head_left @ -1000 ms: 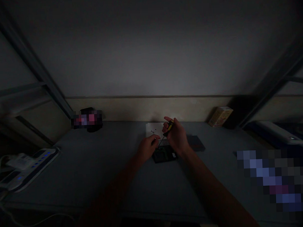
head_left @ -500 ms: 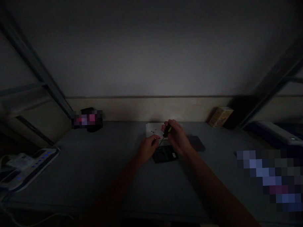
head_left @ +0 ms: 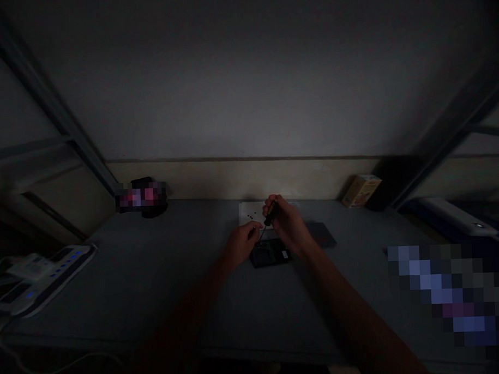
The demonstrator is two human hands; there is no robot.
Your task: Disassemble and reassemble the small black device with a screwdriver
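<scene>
A dark phone-like device (head_left: 272,257) lies on the table with its inner side partly showing. My right hand (head_left: 290,225) is closed around the handle of a screwdriver (head_left: 271,212), dark with yellowish marks. The screwdriver slants down to the left, its tip at the device's upper left part. My left hand (head_left: 241,244) is beside that corner, fingers curled together close to the tip; whatever they pinch is hidden. Behind it, a white sheet (head_left: 244,209) carries several tiny dark pieces, perhaps screws. A flat dark panel (head_left: 322,234) lies right of my right hand.
On the grey table (head_left: 154,283), a power strip (head_left: 68,269) with cables sits at the left. A small box (head_left: 361,191) stands at the back right near a black object. Another dark object (head_left: 154,206) is at the back left, partly blurred out. The scene is dim.
The screwdriver handle and my right hand have shifted slightly left and stand a little steeper. My left hand stays near the device's corner. The whole view has moved slightly.
</scene>
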